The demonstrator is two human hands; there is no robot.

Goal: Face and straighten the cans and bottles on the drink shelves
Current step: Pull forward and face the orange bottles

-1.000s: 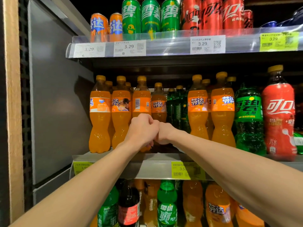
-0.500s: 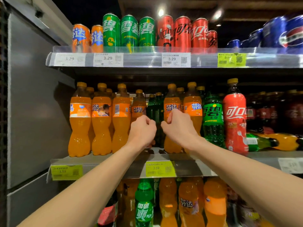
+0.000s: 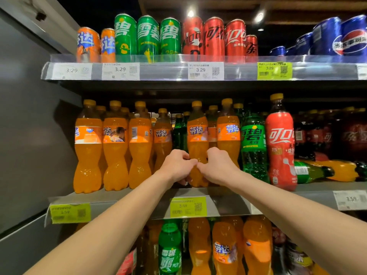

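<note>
On the middle shelf [image 3: 123,197] an orange soda bottle [image 3: 197,133] stands upright with its label facing me. My left hand [image 3: 175,165] and my right hand [image 3: 218,165] are closed around its lower half from either side, thumbs meeting in front. Left of it stand several more orange bottles [image 3: 115,147], some with their labels turned aside. To its right are another orange bottle [image 3: 228,133], a green bottle [image 3: 253,147] and a red cola bottle [image 3: 280,147]. Orange, green and red cans [image 3: 149,35] line the top shelf.
A green bottle [image 3: 309,171] and an orange bottle [image 3: 341,169] lie on their sides at the right of the middle shelf. Blue cans [image 3: 337,36] sit at the top right. A grey side panel [image 3: 29,126] closes off the left. More bottles [image 3: 198,247] fill the shelf below.
The view has moved closer and tilted up. My hands, fists together a second ago, have parted and closed around the lower half of the orange bottle.
</note>
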